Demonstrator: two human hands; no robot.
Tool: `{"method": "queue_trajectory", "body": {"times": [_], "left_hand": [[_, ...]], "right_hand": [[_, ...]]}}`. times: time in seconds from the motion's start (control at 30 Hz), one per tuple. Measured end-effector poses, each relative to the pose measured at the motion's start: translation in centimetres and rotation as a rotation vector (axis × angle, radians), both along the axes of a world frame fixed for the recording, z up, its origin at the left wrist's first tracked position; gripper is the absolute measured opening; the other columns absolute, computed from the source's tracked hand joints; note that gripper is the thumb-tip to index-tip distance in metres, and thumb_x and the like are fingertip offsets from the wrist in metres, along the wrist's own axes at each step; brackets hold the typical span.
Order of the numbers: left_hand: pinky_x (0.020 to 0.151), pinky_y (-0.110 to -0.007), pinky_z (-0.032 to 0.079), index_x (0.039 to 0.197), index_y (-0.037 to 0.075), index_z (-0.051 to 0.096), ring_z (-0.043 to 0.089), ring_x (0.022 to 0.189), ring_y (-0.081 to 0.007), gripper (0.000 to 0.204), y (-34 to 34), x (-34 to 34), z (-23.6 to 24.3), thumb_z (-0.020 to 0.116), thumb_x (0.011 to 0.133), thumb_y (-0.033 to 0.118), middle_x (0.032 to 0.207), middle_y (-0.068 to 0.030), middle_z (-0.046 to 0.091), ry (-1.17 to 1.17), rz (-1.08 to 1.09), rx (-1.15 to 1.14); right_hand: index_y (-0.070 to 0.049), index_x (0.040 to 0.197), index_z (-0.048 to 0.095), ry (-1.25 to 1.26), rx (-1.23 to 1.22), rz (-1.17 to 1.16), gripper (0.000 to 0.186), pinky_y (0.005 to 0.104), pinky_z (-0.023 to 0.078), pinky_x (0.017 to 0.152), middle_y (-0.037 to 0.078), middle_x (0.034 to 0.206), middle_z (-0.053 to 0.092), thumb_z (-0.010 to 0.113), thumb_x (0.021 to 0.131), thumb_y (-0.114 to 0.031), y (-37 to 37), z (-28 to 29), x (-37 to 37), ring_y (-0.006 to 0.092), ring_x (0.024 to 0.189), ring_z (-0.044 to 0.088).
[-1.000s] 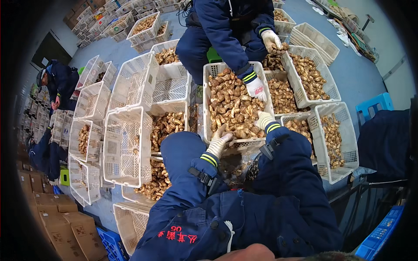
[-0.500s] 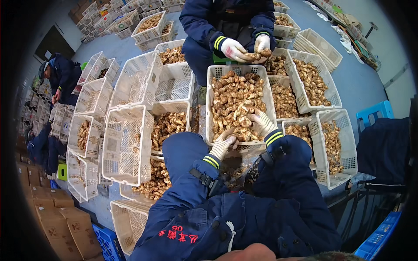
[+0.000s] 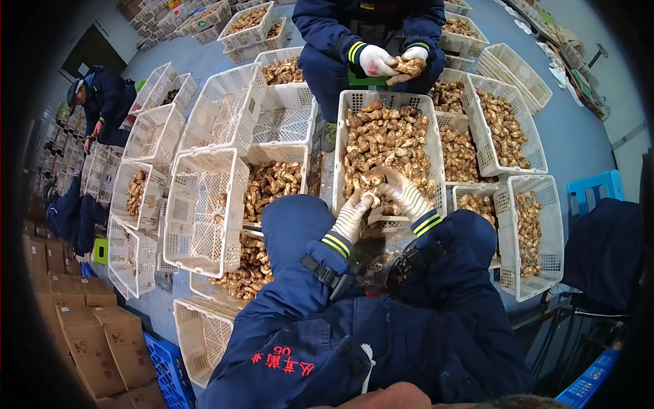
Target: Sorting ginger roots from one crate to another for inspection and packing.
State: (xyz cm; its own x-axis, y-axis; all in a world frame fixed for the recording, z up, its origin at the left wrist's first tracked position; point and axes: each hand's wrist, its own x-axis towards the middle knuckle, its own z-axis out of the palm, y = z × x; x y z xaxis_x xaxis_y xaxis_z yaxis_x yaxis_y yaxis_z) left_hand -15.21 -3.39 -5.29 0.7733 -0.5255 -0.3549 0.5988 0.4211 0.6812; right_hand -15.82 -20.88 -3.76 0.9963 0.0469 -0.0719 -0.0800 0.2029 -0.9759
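My left hand [image 3: 353,215], in a pale striped glove, is closed on a mushroom [image 3: 367,199] with a pale cut end, over the near edge of a white crate [image 3: 437,155] heaped with brown mushrooms [image 3: 385,133]. My right hand [image 3: 403,195], gloved alike, reaches in from the right, its fingers bent round a mushroom [image 3: 372,180] just above and beside the left one. Across the crate a co-worker's white-gloved hands [image 3: 392,63] hold more mushrooms.
Slatted crates [image 3: 204,208], some holding mushrooms, flank me on both sides. Two other people [image 3: 105,102] work at far left. Cardboard boxes [image 3: 95,347] are stacked at lower left. A blue stool [image 3: 593,184] and dark cloth [image 3: 603,252] are at right.
My hands have drawn closer together over the crate, raising mushrooms from the heap. The co-worker's hand has left the crate and now meets the other hand near the body.
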Motion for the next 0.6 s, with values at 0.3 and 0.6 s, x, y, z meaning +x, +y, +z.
{"method": "queue_trajectory", "body": {"times": [0.3, 0.6], "left_hand": [[0.078, -0.034, 0.055, 0.124, 0.009, 0.048, 0.061, 0.098, -0.0247, 0.047, 0.6, 0.1, 1.0, 0.067, 0.084, 0.026, 0.113, -0.0087, 0.059, 0.178, -0.051, -0.155], [0.059, -0.035, 0.052, 0.112, 0.008, 0.056, 0.063, 0.062, -0.0236, 0.051, 1.2, 0.7, -0.9, 0.051, 0.088, 0.052, 0.088, -0.0135, 0.066, 0.386, -0.357, -0.227]], "right_hand": [[-0.005, 0.135, 0.04, 0.276, 0.183, -0.197, 0.053, 0.0406, 0.035, 0.103, 0.015, 0.13, 0.049, 0.056, 0.09, -0.029, -3.0, -2.8, -0.2, 0.0285, 0.122, 0.046], [-0.006, 0.133, 0.044, 0.102, 0.329, 0.081, 0.054, 0.0261, 0.038, 0.094, 0.004, 0.119, 0.054, 0.06, 0.089, -0.034, 0.8, 0.8, -1.6, 0.0126, 0.106, 0.05]]}}
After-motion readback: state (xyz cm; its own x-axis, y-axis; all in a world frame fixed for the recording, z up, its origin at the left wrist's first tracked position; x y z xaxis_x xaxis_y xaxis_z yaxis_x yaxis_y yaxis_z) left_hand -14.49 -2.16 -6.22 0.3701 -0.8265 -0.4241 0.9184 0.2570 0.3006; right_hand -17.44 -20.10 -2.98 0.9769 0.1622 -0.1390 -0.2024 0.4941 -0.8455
